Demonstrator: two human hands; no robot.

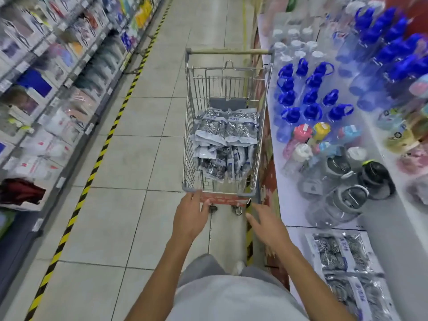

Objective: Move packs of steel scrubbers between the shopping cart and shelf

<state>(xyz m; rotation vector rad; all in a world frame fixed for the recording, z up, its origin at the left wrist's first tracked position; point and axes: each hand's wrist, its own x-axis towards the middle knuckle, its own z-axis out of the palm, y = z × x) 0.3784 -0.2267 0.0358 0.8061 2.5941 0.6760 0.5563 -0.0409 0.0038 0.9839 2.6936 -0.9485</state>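
Scrubber packs point(225, 133), shiny crinkled plastic, heaped in wire cart point(262, 135); both hands point(191, 216) flat, fingers spread, empty.

Clear bottles with blue caps point(311, 98) stand in rows on the white display surface point(291, 205), toward its far edge. Nearer its front edge stand larger clear jugs with dark lids point(342, 200) and a few coloured bottles point(322, 132). A yellow-and-black floor stripe point(92, 172) runs beside blurred boxed goods point(46, 93), perhaps housewares.
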